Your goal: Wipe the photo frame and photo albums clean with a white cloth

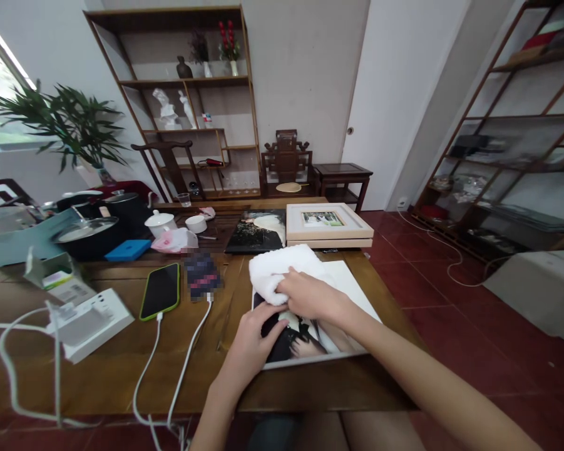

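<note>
Head view: a photo (353,289) with a white border lies flat on the bench (112,376), close to its near edge. The right hand (311,294) sits at the middle of the photo, fingers curled down over a white cloth (275,268) and gripping it. The cloth is bunched at the photo's 11 o'clock corner and touches its surface. The left hand (252,341) lies open at the photo's 7 o'clock corner, fingers spread flat on the dark part of the print, holding nothing.

At 9 o'clock from the cloth lies a phone (160,291) with a green rim, screen dark and a cable plugged in. At 12 o'clock from the photo stand stacked frames (329,227), with a dark print (257,233) just beside them at their 9 o'clock.
</note>
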A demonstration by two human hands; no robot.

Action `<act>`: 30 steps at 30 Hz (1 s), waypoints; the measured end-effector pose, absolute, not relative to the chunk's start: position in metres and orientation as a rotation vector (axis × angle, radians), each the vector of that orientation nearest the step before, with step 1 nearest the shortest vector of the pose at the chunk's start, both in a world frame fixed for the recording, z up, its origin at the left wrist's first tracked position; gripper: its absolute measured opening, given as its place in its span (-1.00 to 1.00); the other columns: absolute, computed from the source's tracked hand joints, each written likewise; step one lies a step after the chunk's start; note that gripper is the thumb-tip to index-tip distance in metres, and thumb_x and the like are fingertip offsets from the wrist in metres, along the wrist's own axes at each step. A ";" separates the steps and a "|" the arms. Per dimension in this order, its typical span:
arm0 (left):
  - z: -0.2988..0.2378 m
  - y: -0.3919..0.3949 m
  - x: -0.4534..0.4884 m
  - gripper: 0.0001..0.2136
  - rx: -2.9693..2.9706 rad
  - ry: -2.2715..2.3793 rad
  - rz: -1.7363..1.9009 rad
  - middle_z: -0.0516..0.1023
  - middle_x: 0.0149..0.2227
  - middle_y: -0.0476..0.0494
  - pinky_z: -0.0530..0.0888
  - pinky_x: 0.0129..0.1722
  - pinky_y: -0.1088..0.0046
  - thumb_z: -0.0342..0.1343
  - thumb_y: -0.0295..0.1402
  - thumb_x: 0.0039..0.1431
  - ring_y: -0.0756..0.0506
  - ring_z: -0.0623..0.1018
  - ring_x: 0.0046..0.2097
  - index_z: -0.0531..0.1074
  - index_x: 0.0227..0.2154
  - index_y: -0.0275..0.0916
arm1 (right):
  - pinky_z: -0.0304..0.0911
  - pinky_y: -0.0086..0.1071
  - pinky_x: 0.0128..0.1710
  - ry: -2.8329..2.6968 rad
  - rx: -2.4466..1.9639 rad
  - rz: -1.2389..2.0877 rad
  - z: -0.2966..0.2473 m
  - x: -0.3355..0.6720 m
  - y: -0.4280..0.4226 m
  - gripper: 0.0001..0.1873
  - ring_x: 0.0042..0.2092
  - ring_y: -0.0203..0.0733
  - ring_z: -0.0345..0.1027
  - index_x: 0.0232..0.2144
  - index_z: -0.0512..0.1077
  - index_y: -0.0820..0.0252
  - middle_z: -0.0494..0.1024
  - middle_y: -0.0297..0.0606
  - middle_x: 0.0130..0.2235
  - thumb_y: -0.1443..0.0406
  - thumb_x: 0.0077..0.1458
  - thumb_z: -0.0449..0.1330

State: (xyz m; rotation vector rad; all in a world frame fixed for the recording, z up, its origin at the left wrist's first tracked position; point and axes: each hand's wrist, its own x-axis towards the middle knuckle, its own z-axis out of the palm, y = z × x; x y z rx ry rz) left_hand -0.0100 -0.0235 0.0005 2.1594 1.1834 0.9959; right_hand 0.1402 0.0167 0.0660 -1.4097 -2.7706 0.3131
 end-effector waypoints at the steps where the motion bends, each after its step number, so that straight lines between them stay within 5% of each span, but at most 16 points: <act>1: 0.000 -0.023 -0.011 -0.82 2.160 1.172 0.994 0.58 -0.14 -0.13 0.43 -0.05 0.36 0.07 -0.39 0.14 -0.13 0.54 -0.08 0.49 -0.20 -0.20 | 0.16 -0.24 -0.10 -2.757 -1.422 0.310 0.064 0.148 0.013 -0.60 -0.04 0.04 0.32 -0.24 0.47 0.28 0.52 -0.04 -0.15 0.56 -0.08 -0.03; 8: -0.005 -0.014 -0.017 -0.74 2.137 1.189 0.908 0.45 0.06 -0.16 0.29 0.14 0.23 0.02 -0.36 0.17 -0.14 0.41 0.11 0.44 -0.08 -0.19 | 0.11 -0.07 0.05 -2.549 -1.736 0.326 0.054 0.221 -0.020 -0.53 0.23 0.22 -0.07 -0.24 0.46 0.35 0.20 -0.05 0.21 0.62 -0.16 -0.08; 15: -0.010 -0.012 -0.014 -0.66 2.226 1.310 0.922 0.25 0.20 -0.22 0.19 0.20 0.17 -0.10 -0.30 0.24 -0.14 0.22 0.23 0.34 0.03 -0.22 | -0.23 0.22 0.18 -2.535 -1.873 0.250 0.009 0.230 -0.100 -0.58 0.27 0.33 -0.45 -0.42 0.53 0.27 -0.13 -0.32 0.31 0.61 -0.28 -0.02; 19: -0.014 -0.013 -0.013 -0.55 2.287 1.394 0.845 0.17 0.24 -0.24 0.14 0.22 0.15 -0.08 -0.20 0.22 -0.15 0.14 0.27 0.22 0.14 -0.25 | -0.16 0.11 0.22 -2.597 -1.656 0.389 -0.011 0.228 -0.128 -0.59 0.29 0.22 -0.42 -0.48 0.55 0.10 -0.08 -0.57 0.29 0.56 -0.23 0.00; 30: -0.016 -0.011 -0.015 -0.54 2.348 1.402 0.796 0.17 0.24 -0.22 0.15 0.21 0.17 -0.04 -0.20 0.20 -0.14 0.12 0.27 0.22 0.14 -0.24 | -0.02 0.11 0.13 -2.508 -1.852 0.244 0.050 0.219 -0.011 -0.46 0.26 0.23 -0.18 -0.14 0.45 0.32 0.06 -0.18 0.27 0.62 -0.16 -0.07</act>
